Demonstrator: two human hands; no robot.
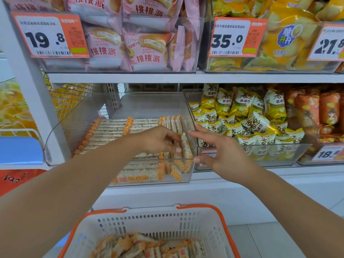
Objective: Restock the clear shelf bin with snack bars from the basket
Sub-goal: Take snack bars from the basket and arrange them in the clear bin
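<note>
The shelving [186,77] carried several clear bins of packaged snacks. The clear bin [119,101] on the lower shelf, left of a bin of yellow packets [247,120], was partly stocked: snack bars [111,130] lay flat in rows across its floor, with some standing on edge along its right wall. The basket [160,218], white with orange trim, sat below the shelf and held more bars [149,244] in a loose heap.

The left hand [158,139] was inside the bin, fingers curled round one upright bar [186,146] at the right end of the stock. The right hand [221,151] hovered just outside the bin's right front corner, fingers straight and spread, holding nothing.

Judged step: seating that bar against the right wall. To do it well, the bar should go in parallel to its neighbours, pressed snug, while the free hand steadies the bin wall before the next reach to the basket.
</note>
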